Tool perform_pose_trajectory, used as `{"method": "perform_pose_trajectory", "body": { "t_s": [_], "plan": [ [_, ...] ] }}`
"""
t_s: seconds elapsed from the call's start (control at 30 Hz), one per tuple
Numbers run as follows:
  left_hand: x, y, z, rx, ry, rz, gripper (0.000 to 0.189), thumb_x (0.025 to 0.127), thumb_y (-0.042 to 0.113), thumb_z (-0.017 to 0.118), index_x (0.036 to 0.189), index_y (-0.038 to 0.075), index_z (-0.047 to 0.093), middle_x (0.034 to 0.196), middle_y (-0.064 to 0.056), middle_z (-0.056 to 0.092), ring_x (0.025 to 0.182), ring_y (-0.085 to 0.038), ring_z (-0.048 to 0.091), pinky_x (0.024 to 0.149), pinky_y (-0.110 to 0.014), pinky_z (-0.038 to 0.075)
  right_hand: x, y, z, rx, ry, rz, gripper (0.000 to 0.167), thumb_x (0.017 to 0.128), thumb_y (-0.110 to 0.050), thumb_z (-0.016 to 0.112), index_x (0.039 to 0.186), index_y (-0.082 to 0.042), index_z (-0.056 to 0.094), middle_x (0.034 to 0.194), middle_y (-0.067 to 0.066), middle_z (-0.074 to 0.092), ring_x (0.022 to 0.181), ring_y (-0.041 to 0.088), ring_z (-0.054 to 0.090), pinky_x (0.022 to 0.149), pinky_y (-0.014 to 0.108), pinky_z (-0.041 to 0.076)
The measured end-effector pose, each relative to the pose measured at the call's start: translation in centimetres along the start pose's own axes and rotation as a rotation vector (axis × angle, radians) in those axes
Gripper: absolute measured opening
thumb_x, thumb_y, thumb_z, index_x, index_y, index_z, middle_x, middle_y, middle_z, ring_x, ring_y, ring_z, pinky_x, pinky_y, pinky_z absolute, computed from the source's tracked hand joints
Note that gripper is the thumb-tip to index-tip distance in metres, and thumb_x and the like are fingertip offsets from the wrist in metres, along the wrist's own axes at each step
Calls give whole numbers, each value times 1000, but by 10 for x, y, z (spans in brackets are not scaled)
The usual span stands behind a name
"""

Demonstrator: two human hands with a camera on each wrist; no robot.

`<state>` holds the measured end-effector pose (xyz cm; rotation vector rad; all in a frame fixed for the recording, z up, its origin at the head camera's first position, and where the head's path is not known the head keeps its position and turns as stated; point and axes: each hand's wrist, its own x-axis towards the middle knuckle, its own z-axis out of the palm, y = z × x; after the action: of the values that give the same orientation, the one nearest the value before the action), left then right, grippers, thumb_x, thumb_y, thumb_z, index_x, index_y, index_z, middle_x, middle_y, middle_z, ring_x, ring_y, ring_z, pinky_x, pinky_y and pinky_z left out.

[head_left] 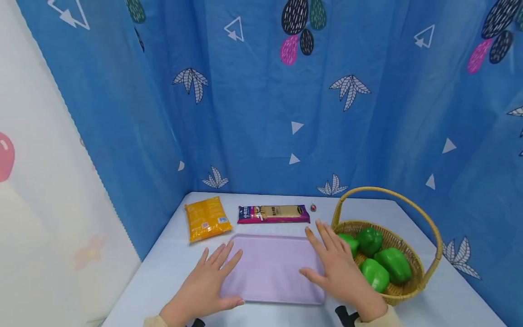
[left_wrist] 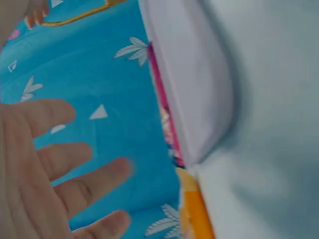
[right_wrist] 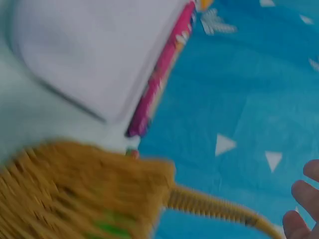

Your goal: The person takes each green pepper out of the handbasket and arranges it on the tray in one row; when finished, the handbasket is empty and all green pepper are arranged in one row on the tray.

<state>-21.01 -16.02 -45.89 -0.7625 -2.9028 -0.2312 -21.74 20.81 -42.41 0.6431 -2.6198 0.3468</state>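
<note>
The light purple tray (head_left: 273,272) lies flat on the white table (head_left: 163,272), in front of the person and between the two hands. Its long axis runs from left to right, so its short ends face the hands. The left hand (head_left: 206,281) hovers at the left end, and the right hand (head_left: 341,268) hovers at the right end. From the head view, both hands cover a part of the tray's edges, but the wrist views show the fingers apart from it, in front of the blue curtain (head_left: 261,113). Which hand is nearer to the tray, one cannot tell with certainty.

Both hands are free and grasp nothing; the fingers are spread and rather straight, with the thumbs turned inward, toward each other. In the right wrist view only some fingertips are visible.

The wicker basket (head_left: 414,259) stands to the right of the tray, and the right hand is clearly the nearer one to it, partly hiding its left side. The basket contains green peppers (head_left: 393,265), and its handle (head_left: 369,188) rises in an arch above them. Behind the tray lies a long packet (head_left: 282,213), almost parallel to its long side; an orange packet (head_left: 207,219) lies beyond the left hand.
</note>
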Motion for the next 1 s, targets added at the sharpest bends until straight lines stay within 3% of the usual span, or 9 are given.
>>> {"method": "perform_pose_trajectory", "body": {
  "t_s": [0.1, 0.2, 0.27, 0.37, 0.5, 0.6, 0.7, 0.83, 1.0],
  "plan": [
    [-4, -5, 10, -44, -54, -69, 101, 81, 84, 61, 160, 24, 40, 164, -8, 40, 114, -24, 67, 100, -57, 54, 8, 20, -19, 39, 43, 43, 92, 92, -56, 72, 165, -22, 27, 172, 16, 16, 154, 47, 20, 109, 76, 26],
    [-7, -12, 18, -82, -94, -165, 104, 78, 85, 62, 155, 17, 48, 155, -10, 52, 97, -23, 73, 80, -50, 62, 16, 44, -37, 49, 85, 85, 78, 95, -48, 72, 157, -12, 43, 166, 22, 30, 149, 49, 28, 107, 78, 28],
    [-8, -17, 24, -118, -122, -217, 108, 76, 87, 62, 153, 13, 50, 153, -11, 56, 102, -27, 73, 79, -52, 62, 19, 60, -45, 53, 98, 115, 64, 98, -44, 70, 148, -7, 54, 157, 23, 44, 144, 48, 37, 107, 77, 30],
    [-9, -25, 32, -168, -153, -243, 113, 74, 90, 60, 151, 7, 52, 151, -11, 58, 121, -34, 67, 89, -59, 59, 23, 81, -47, 77, 108, 139, 48, 101, -39, 66, 135, -4, 65, 142, 23, 60, 133, 47, 50, 105, 73, 38],
    [-10, -34, 44, -216, -142, -198, 105, 80, 86, 58, 149, 6, 54, 148, -8, 60, 127, -33, 64, 97, -57, 56, 28, 105, -32, 131, 193, 145, 35, 104, -31, 63, 124, -3, 71, 125, 21, 70, 119, 45, 61, 97, 67, 49],
    [-11, -38, 53, -241, -125, -161, 98, 84, 82, 57, 148, 8, 56, 146, -6, 62, 127, -31, 64, 98, -54, 57, 29, 120, -13, 171, 299, 147, 25, 103, -22, 64, 114, -2, 74, 115, 20, 73, 110, 42, 65, 91, 63, 53],
    [-11, -40, 63, -262, -127, -154, 97, 84, 83, 55, 148, 10, 57, 145, -4, 63, 127, -29, 65, 97, -53, 57, 24, 129, 4, 183, 349, 173, 20, 102, -18, 65, 108, -2, 75, 108, 18, 74, 102, 39, 67, 84, 60, 55],
    [-10, -42, 69, -270, -117, -163, 98, 84, 86, 53, 149, 12, 56, 146, -1, 62, 127, -28, 64, 98, -52, 57, 19, 132, 15, 214, 307, 213, 20, 102, -19, 63, 108, -4, 75, 107, 16, 73, 96, 36, 68, 77, 56, 56],
    [-11, -45, 67, -265, -98, -177, 97, 84, 85, 53, 150, 14, 55, 146, -1, 62, 127, -28, 65, 97, -52, 57, 17, 132, 20, 249, 99, 273, 27, 105, -32, 59, 113, -11, 74, 118, 14, 70, 104, 35, 65, 83, 55, 56]
  ]
}}
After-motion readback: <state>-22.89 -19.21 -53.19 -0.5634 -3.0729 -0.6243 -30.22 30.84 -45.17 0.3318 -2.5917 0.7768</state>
